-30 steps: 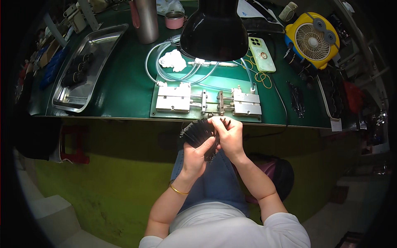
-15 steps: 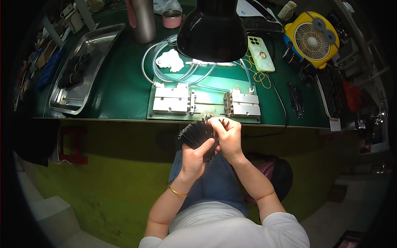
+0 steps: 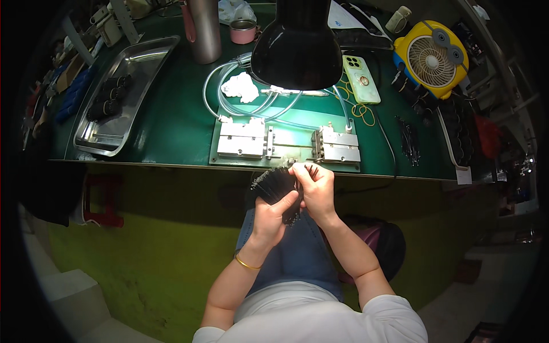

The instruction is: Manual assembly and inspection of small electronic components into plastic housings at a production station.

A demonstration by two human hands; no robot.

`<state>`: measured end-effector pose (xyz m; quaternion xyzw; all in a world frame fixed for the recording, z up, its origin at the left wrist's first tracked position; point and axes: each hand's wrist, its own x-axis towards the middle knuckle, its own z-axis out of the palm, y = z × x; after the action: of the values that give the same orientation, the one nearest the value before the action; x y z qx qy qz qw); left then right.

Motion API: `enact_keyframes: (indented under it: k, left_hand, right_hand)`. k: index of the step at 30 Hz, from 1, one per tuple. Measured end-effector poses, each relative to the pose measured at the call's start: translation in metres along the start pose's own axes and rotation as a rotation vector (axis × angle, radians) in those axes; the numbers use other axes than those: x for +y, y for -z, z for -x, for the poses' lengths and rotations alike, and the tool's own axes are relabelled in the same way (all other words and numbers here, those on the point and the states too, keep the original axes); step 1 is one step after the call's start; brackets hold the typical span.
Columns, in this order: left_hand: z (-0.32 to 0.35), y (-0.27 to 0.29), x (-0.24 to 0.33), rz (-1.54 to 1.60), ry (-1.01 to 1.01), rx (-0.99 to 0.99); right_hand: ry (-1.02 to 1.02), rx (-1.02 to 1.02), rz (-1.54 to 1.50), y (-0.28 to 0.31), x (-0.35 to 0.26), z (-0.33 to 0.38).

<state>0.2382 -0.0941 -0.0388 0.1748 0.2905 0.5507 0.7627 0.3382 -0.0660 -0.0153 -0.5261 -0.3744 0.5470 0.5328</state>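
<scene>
A fanned bundle of thin black rods (image 3: pixel 274 185) sits in my left hand (image 3: pixel 270 218), the thumb pressed across it. Their pale tips spread to the upper left. My right hand (image 3: pixel 318 193) is closed against the right side of the bundle, with a few dark rod ends poking out above its fingers. What exactly the right fingertips pinch is partly hidden. Both hands are over my lap, just in front of the table edge. Right beyond them lies a metal fixture plate (image 3: pixel 291 137) carrying two silver blocks, the left block (image 3: pixel 241 140) and the right block (image 3: pixel 338 145).
A black lamp head (image 3: pixel 296 57) hangs over the fixture, with clear hoses (image 3: pixel 214 86) behind. To the left is a steel tray (image 3: pixel 128 128) with black bundles. On the right lie a phone (image 3: pixel 361 80), loose black rods (image 3: pixel 408 140) and a yellow fan (image 3: pixel 432 60).
The view has shifted slightly, so the table things appear a little lower and, on the left, further right. Both hands keep nearly the same pose around the bundle.
</scene>
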Motion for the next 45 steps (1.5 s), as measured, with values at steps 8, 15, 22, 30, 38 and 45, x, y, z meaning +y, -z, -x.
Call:
enact_keyframes:
  k: [8,15,22,30,38,45]
  left_hand:
    - [0.003,-0.001,0.004,-0.028,-0.001,0.014]
    - [0.001,0.001,0.0,0.025,0.005,0.015]
    - [-0.001,-0.004,0.0,0.013,-0.019,0.036]
    - [-0.003,-0.002,-0.001,-0.042,-0.03,0.028]
    - [-0.004,-0.002,-0.001,-0.052,-0.023,0.017]
    - [-0.004,-0.002,-0.001,-0.032,-0.002,0.009]
  right_hand:
    - [0.082,-0.046,0.121,-0.007,-0.011,0.008]
    - [0.036,-0.027,0.116,-0.004,-0.008,0.006]
    - [0.041,-0.006,0.077,-0.001,-0.002,0.001]
    - [0.047,0.007,0.089,-0.003,-0.002,0.0]
    - [0.048,0.027,0.075,-0.004,-0.004,-0.001]
    - [-0.002,0.013,0.054,-0.002,-0.005,-0.002]
